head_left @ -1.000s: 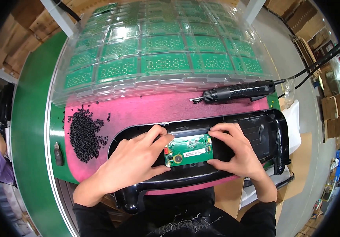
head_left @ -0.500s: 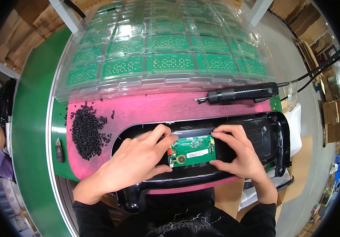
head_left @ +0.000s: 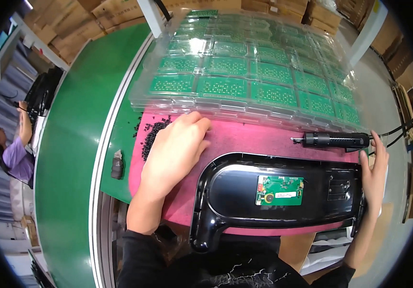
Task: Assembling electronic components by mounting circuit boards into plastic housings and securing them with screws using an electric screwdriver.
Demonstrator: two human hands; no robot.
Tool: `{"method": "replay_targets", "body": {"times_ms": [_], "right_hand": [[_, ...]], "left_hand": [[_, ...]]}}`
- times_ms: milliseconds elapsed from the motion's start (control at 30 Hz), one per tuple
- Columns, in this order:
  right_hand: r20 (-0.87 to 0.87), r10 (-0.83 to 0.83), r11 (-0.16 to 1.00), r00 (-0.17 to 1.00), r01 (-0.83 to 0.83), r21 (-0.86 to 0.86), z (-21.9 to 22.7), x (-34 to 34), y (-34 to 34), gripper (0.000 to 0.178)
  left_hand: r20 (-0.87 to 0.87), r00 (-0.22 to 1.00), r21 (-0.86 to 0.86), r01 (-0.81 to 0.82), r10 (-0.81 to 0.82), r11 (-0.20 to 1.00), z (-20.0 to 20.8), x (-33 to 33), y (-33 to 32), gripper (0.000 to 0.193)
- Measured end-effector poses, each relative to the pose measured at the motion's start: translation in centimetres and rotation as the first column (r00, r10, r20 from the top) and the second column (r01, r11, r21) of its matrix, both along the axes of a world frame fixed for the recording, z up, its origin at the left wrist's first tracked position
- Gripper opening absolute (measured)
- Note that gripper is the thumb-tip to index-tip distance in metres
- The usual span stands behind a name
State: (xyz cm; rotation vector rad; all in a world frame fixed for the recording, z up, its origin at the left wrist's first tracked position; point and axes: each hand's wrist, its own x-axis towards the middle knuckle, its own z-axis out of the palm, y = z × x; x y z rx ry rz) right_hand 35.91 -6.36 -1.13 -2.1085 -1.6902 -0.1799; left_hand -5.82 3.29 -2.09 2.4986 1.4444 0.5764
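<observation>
A green circuit board (head_left: pixel 280 191) with a white label lies in a glossy black plastic housing (head_left: pixel 230 192). Neither hand touches the board. My left hand (head_left: pixel 175 149) is above the pink mat beside a pile of small black pieces that look like screws (head_left: pixel 154 137), covering part of it. Its fingers are bent, with a gap between them and the thumb, and nothing shows in them. At the far right, my right hand (head_left: pixel 375 168) is open, fingers apart, by the cord end of a black electric screwdriver (head_left: pixel 336 140). The screwdriver lies on the mat behind the housing.
Stacked clear plastic trays (head_left: pixel 245 103) of green boards stand at the back. A small dark object with a pale tip (head_left: pixel 117 165) lies on the green surface left of the pink mat (head_left: pixel 177 211). Across the green strip, a person (head_left: pixel 17 153) in purple works at the far left.
Both hands have let go of the circuit board, now lying in the housing. My left hand moved to the screw pile, my right toward the screwdriver's cord end. The view has shifted left.
</observation>
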Motion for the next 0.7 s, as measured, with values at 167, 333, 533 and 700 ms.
{"method": "replay_targets", "body": {"times_ms": [167, 333, 533, 700], "right_hand": [[-0.555, -0.013, 0.979, 0.832, -0.103, -0.177, -0.6, 3.3, 3.0, 0.036], [-0.665, 0.440, 0.826, 0.603, 0.019, 0.564, -1.4, -4.6, 5.6, 0.051], [-0.881, 0.449, 0.892, -0.148, 0.008, 0.453, -1.3, -10.1, 7.5, 0.046], [-0.737, 0.647, 0.763, -0.197, 0.147, 0.630, 1.7, -12.1, 5.5, 0.056]], "left_hand": [[-0.118, 0.992, 0.016, -0.033, 0.034, 0.999, -2.4, -0.7, 0.8, 0.021], [-0.172, 0.978, 0.000, -0.116, 0.115, 0.993, -3.3, 0.1, 2.1, 0.012], [-0.084, 0.988, -0.083, -0.134, 0.127, 0.988, -3.2, -0.1, 2.5, 0.016], [0.326, 0.940, -0.046, 0.121, -0.099, 0.992, -1.0, 1.8, 1.4, 0.013]]}}
